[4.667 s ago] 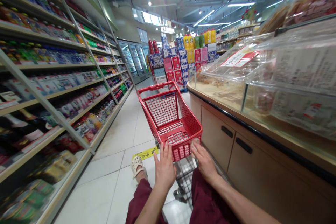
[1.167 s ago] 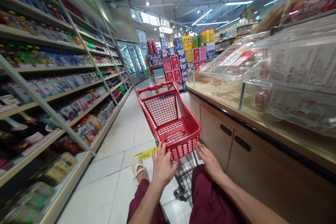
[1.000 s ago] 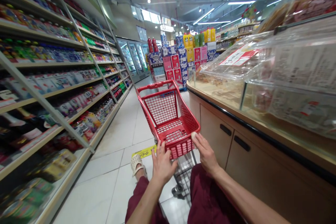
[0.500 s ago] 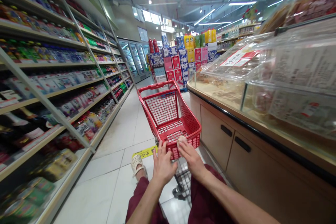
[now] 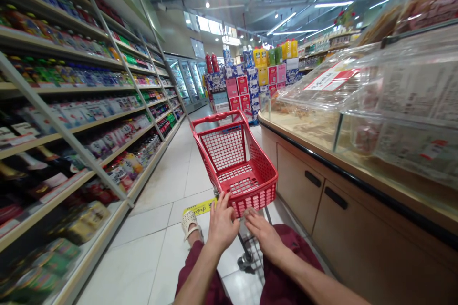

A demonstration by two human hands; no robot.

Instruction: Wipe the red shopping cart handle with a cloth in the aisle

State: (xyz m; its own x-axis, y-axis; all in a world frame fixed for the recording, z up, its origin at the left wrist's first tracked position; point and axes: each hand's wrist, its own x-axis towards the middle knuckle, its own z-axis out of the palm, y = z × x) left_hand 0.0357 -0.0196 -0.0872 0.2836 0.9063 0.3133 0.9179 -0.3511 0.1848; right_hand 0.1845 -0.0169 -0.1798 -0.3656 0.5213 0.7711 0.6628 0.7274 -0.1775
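Note:
A red plastic shopping cart [image 5: 263,164] stands before me, its basket bare inside, its handle at the far end. At the basket's near left corner is my left hand [image 5: 222,223], fingers apart and the thumb out to the right. Its fingertips overlap the rim; I cannot tell whether they press on it. My right hand [image 5: 266,236] is just below the basket's near end, fingers stretched forward and slightly blurred, with nothing visible in them. Beneath the basket show a caster wheel [image 5: 245,262] and part of the lower frame.
Tall shelves of drinks [image 5: 89,74] line the left side. A wooden counter [image 5: 300,178] with plastic-wrapped food packages [image 5: 404,100] runs along the right. Stacked boxes and bottles [image 5: 243,93] stand ahead. A yellow floor sticker [image 5: 201,207] lies beside my shoe [image 5: 189,224].
My right hand has come off the basket's near rim and dropped below it, toward me. The left hand stays at the near left corner. The view has shifted slightly.

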